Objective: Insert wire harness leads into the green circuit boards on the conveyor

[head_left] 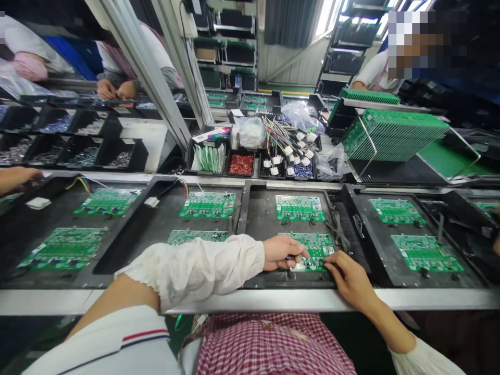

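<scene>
My left hand (284, 252) reaches over the front green circuit board (312, 247), its fingers curled. Something small and dark blue (288, 258), apparently a component, shows between those fingers. At the board's lower right edge is my right hand (349, 276), thumb and forefinger pinched together. Whatever that pinch may hold is too small to make out. Another circuit board (300, 208) lies just behind, in the same black tray (260, 208). Small dark parts stand along both boards' front edges. My left hand and sleeve partly cover the front board and a neighbouring one.
More black trays with boards (427, 253) line both sides along a metal rail (203, 304). Behind stand bins of red parts (241, 164), blue parts (302, 170) and wires with white connectors (289, 151). A rack (394, 135) holds upright boards. Co-workers' hands (116, 89) work across the line.
</scene>
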The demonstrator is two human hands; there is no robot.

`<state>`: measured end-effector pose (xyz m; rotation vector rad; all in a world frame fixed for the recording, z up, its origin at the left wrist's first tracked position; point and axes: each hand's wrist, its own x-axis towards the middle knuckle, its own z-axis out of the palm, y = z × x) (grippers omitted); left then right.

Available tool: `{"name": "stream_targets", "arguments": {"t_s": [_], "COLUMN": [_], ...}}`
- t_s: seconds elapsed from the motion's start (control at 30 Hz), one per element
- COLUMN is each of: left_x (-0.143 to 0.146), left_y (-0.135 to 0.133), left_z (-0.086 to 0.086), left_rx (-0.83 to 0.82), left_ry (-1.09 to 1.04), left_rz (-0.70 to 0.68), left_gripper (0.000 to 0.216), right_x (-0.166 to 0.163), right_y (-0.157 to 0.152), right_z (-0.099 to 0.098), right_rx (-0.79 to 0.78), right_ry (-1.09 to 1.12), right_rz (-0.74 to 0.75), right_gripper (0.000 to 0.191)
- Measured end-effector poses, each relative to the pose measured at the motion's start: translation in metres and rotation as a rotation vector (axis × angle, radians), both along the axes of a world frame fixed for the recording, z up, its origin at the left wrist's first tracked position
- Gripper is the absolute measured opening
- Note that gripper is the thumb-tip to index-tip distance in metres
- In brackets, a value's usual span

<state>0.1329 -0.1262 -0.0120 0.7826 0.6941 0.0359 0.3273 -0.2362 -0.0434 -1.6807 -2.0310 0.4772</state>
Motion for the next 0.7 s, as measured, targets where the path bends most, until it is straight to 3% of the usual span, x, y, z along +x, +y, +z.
{"name": "stream_targets", "arguments": {"t_s": [0.1,0.17,0.23,0.27,0.3,0.43,0.5,0.57,0.63,0.7], "left_x": [0.008,0.021,0.042,0.054,0.065,0.096,0.091,0.071,0.040,0.008], "left_y": [0.023,0.054,0.095,0.116,0.136,0.195,0.213,0.231,0.254,0.282], "left_z": [0.013,0.024,0.034,0.038,0.041,0.041,0.039,0.039,0.042,0.048], "left_rx": [0.072,0.193,0.364,0.461,0.564,1.156,1.494,1.706,1.748,1.671], "left_ry": [0.032,0.057,0.068,0.074,0.093,0.229,0.288,0.371,0.531,0.766], "left_rz": [0.041,0.113,0.215,0.272,0.322,0.300,0.272,0.307,0.417,0.554], "left_gripper": [0.017,0.016,0.019,0.020,0.021,0.017,0.014,0.017,0.021,0.025], "right_x": [0.007,0.028,0.060,0.077,0.092,0.121,0.117,0.109,0.102,0.097], "right_y": [-0.001,0.000,0.003,0.004,0.005,0.011,0.013,0.014,0.014,0.014], "right_z": [0.011,0.027,0.041,0.046,0.048,0.042,0.036,0.030,0.024,0.019], "right_rx": [0.007,0.052,0.116,0.089,0.006,-0.392,-0.521,-0.598,-0.608,-0.552], "right_ry": [0.001,-0.040,-0.124,-0.178,-0.205,0.072,0.218,0.294,0.308,0.297], "right_rz": [0.035,-0.035,-0.298,-0.456,-0.520,-0.299,-0.213,-0.174,-0.171,-0.206], "right_gripper": [0.017,0.023,0.032,0.034,0.036,0.042,0.045,0.045,0.046,0.046]}}
